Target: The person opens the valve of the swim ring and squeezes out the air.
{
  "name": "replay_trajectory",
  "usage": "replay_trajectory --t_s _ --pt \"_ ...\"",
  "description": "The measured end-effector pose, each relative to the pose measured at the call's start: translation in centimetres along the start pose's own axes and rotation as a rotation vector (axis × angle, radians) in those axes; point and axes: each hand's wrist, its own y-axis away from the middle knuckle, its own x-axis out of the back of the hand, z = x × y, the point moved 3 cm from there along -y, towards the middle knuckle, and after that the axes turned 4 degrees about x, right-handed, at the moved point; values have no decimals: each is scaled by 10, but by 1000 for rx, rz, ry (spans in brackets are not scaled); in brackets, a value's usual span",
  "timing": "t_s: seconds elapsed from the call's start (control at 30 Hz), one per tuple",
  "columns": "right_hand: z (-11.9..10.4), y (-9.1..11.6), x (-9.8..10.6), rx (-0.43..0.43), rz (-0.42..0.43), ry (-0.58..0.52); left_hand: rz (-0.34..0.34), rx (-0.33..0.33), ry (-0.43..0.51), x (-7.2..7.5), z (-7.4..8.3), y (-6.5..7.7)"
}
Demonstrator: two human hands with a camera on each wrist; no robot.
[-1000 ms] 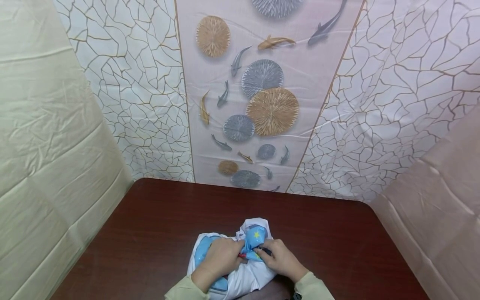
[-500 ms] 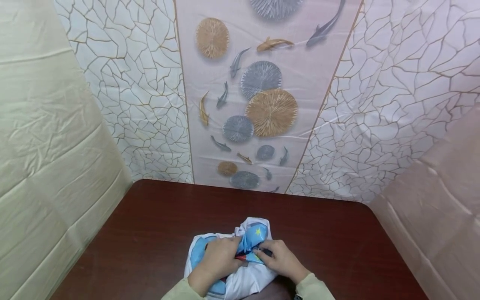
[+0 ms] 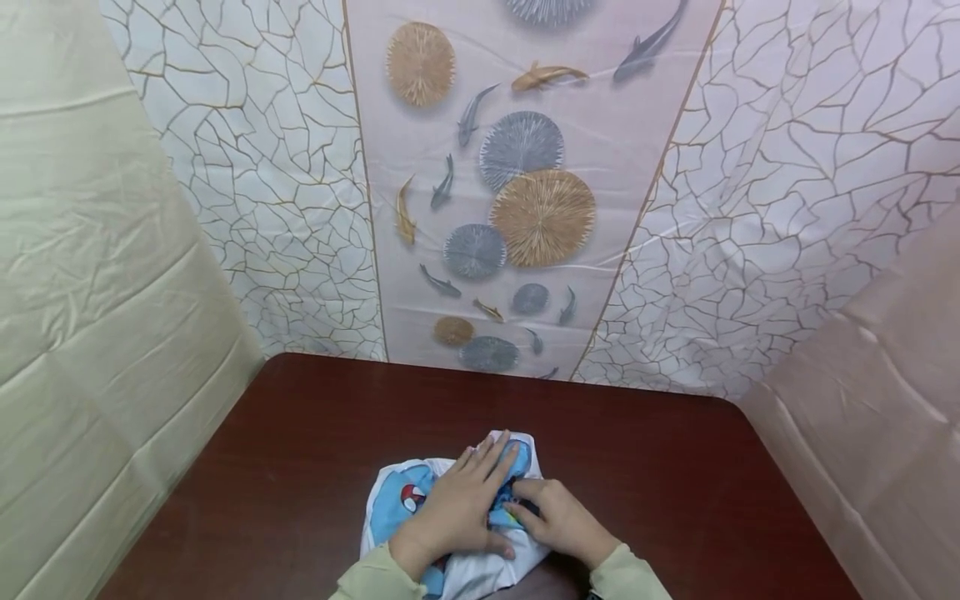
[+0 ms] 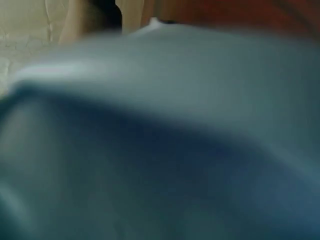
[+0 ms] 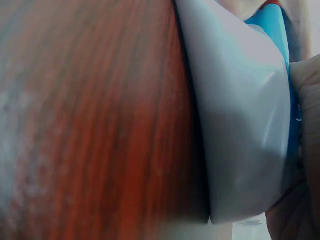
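Note:
A crumpled white-and-blue soft plastic item, printed with red and a yellow star, lies on the near part of the table. Its exact kind is not plain. My left hand lies across its middle, fingers straight and spread. On its right side my right hand pinches a fold between thumb and curled fingers, beside a small dark patch. In the right wrist view a bulging white side of the plastic item rests on the wood, the right hand at its edge. Blurred plastic fills most of the left wrist view.
The dark red-brown table has rounded far corners. Behind it hangs a patterned cloth with fish and discs. Pale cloth closes off the left side, and a beige-pink cloth the right.
My left hand has let go of the fold, opened out, and moved up and right across the plastic, covering most of the star piece. My right hand stays nearly where it was.

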Motion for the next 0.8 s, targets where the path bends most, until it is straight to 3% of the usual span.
replay_trajectory --t_s 0.07,0.27,0.37,0.67,0.8 --pt "-2 -1 0 12 11 15 -18 29 27 -6 -2 -1" --pt "-2 -1 1 -10 -3 24 -92 157 122 -5 -1 -2" --pt "-1 1 0 -34 -13 11 -94 168 123 -4 2 -2" --pt "-2 6 -4 -38 13 -52 119 80 -92 -4 8 -5" --pt "-5 6 -4 9 64 -18 151 83 -124 -4 7 -7"
